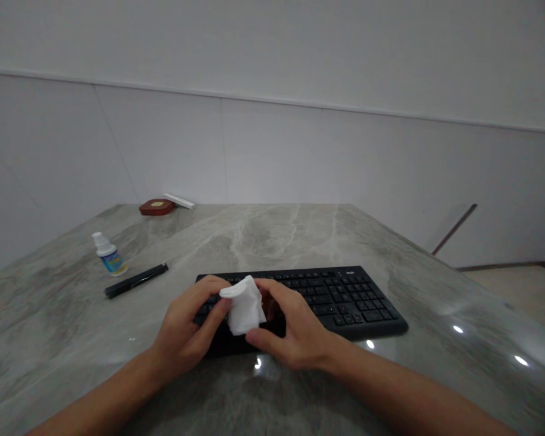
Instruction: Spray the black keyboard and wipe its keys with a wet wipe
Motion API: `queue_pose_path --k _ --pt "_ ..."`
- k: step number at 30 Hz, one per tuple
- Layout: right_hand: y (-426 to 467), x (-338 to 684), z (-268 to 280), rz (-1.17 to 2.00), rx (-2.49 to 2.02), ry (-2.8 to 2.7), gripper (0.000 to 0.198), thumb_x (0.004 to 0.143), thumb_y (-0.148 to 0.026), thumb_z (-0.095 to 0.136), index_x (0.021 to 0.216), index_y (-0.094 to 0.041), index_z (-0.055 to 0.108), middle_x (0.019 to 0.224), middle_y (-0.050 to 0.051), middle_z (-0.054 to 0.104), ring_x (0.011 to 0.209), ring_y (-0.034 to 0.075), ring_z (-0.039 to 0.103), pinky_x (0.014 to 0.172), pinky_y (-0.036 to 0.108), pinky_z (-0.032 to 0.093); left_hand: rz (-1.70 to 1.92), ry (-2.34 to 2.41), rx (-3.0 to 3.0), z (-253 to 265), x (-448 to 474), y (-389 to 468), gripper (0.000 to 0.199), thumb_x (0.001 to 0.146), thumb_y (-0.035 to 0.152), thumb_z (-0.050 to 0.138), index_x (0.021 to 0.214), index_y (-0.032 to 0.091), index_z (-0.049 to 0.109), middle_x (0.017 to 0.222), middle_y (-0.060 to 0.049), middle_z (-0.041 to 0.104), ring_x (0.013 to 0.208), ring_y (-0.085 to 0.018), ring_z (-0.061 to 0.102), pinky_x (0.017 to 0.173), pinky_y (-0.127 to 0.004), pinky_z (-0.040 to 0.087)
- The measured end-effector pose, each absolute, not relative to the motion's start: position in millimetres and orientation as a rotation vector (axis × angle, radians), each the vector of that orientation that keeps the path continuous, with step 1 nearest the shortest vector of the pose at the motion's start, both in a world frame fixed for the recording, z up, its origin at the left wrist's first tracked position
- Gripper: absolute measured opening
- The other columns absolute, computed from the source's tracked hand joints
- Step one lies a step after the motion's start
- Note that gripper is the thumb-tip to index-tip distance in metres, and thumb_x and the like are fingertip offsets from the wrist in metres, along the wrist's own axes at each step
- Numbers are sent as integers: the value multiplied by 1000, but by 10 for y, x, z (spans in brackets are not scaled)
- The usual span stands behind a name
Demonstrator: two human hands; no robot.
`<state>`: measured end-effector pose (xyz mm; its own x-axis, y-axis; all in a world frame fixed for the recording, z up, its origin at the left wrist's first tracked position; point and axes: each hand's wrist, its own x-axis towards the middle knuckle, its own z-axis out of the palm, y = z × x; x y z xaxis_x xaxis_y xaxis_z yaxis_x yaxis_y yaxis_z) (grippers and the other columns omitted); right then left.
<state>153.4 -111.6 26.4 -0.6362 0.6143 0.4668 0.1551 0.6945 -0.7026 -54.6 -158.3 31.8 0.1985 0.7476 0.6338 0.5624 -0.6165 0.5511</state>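
A folded white tissue (244, 307) is held between my two hands, above the left part of a black keyboard (345, 303). My left hand (188, 327) pinches the tissue's left edge between thumb and fingers. On the other side, my right hand (295, 330) grips it, with the thumb at the lower right corner and the fingers behind. The hands and tissue hide much of the keyboard's left half; its number pad shows at the right.
To the left lie a black pen-like stick (136, 281) and a small white pump bottle (110, 254) with a blue label. At the back are a dark red box (157, 207) and a white strip (178, 201) near the wall. All rest on a grey marbled table (254, 236).
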Motion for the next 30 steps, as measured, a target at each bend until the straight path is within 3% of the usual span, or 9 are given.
queue_pose_path --k 3,6,10,13,18,25,30 --pt "-1112 1530 305 756 -566 -2140 48 78 -40 67 119 -19 53 99 7 58 88 19 55 75 32 47 1321 1234 2205 294 -555 -1600 13 93 15 49 100 21 59 89 0 64 77 -12 62 70 -21 47" --pt "-1111 1514 302 807 -596 -2134 43 80 -30 66 120 -20 53 99 5 60 86 17 56 75 30 47 1266 1146 2068 259 -567 -1602 13 94 20 48 99 20 60 86 -1 65 73 -13 63 66 -21 48" --pt "-1115 1499 281 818 -629 -2158 7 83 -24 61 86 -18 60 76 1 60 69 13 53 65 26 43 1252 1083 1818 257 -561 -1590 13 93 27 52 94 18 61 82 -3 65 74 -15 63 65 -22 49" --pt "-1124 1501 296 813 -625 -2139 6 83 -22 59 79 -17 59 72 0 59 66 13 53 63 26 42 1195 1050 1686 281 -522 -1586 16 90 31 58 95 17 61 84 -4 66 75 -17 63 65 -24 50" --pt "-1128 1480 297 1013 -626 -2043 29 76 -30 70 102 -18 63 93 4 65 81 16 59 71 28 47 1090 1059 1625 266 -456 -1585 16 90 33 59 97 18 62 85 -3 67 76 -17 63 65 -24 50" --pt "-1118 1425 229 1330 -640 -1762 16 82 -31 65 92 -18 67 78 2 66 68 12 59 61 24 47 1073 1034 1540 256 -442 -1572 15 90 34 59 96 20 59 80 0 61 68 -12 55 58 -20 43" --pt "-1113 1463 297 1079 -466 -1827 12 82 -20 62 87 -22 73 80 3 63 71 12 58 60 24 45 1107 943 1371 203 -452 -1533 17 87 34 63 93 19 60 77 0 58 59 -10 49 51 -19 37"
